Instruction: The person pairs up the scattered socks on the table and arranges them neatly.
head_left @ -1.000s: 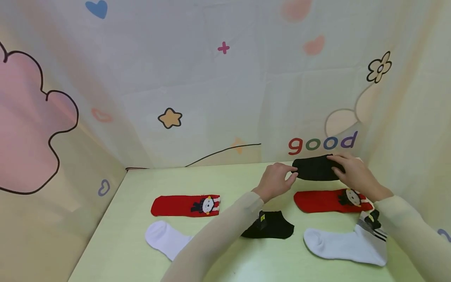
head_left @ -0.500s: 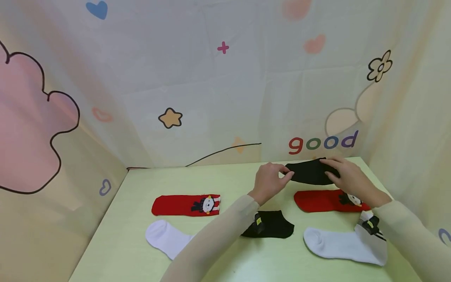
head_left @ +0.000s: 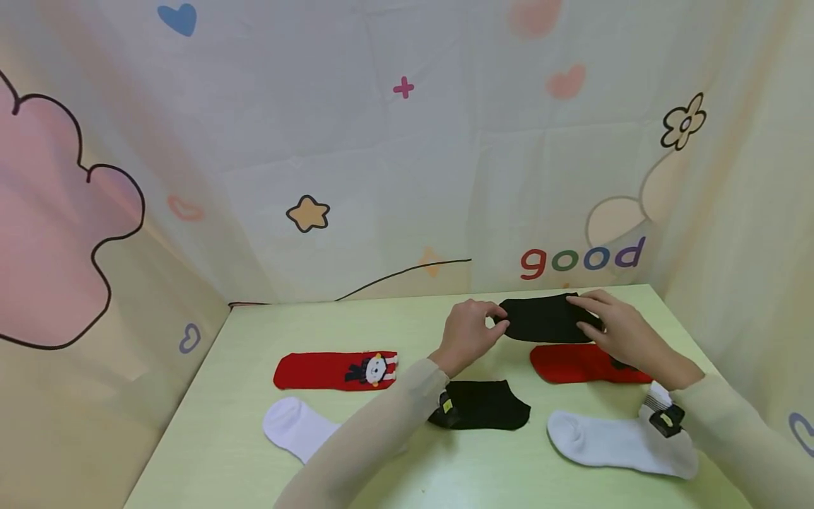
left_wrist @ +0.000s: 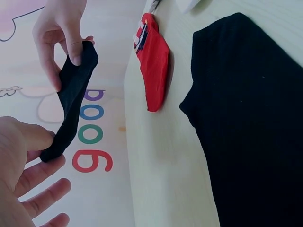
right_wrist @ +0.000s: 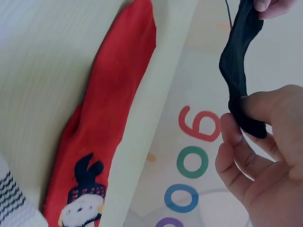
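Observation:
A black ankle sock [head_left: 543, 319] is stretched between both hands above the back right of the table. My left hand [head_left: 467, 334] pinches its left end between thumb and fingers; in the left wrist view the other fingers [left_wrist: 51, 197] are spread. The right end is pinched by my right hand [head_left: 620, 332], thumb on one face of the fabric. Below the held sock lies a red sock [head_left: 566, 364] with a cartoon figure, partly covered by the right hand and wrist. Another black ankle sock [head_left: 486, 406] lies flat on the table, close to my left sleeve.
On the left lie a second red sock [head_left: 311, 371] and a white sock [head_left: 295, 428], the latter partly behind my left sleeve. A white sock with dark stripes [head_left: 617, 440] lies front right. A printed curtain [head_left: 381, 155] stands behind the pale table [head_left: 216, 424].
Both hands have moved left and slightly nearer with the black sock between them. It has shifted from over the table's back right edge toward the middle. The socks on the table stay put.

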The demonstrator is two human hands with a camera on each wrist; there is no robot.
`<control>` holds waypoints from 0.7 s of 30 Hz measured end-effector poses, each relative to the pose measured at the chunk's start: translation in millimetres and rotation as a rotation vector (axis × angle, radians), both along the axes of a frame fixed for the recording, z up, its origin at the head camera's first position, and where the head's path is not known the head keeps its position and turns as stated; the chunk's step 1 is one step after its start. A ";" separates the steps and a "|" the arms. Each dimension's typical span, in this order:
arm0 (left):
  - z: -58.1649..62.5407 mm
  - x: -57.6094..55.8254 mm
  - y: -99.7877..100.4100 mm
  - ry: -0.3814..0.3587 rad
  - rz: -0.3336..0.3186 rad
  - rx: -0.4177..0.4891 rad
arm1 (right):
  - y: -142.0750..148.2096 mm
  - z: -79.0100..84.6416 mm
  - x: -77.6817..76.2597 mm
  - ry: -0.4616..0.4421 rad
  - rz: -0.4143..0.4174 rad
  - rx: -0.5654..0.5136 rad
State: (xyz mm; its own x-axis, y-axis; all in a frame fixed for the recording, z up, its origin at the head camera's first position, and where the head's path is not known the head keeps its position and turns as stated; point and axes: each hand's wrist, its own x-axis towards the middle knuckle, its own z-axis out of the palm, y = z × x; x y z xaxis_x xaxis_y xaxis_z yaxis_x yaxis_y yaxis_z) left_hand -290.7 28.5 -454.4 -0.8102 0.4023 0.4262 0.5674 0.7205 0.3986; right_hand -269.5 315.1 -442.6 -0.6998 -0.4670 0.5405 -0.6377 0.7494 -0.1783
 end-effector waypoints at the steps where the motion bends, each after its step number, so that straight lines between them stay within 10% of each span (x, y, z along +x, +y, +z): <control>1: 0.7 1.3 -2.9 -0.003 -0.006 0.006 | -1.7 0.0 0.7 0.001 0.007 -0.002; 21: 1.9 21.5 -35.9 -0.047 -0.039 0.037 | -21.8 -0.9 14.6 -0.047 0.089 -0.043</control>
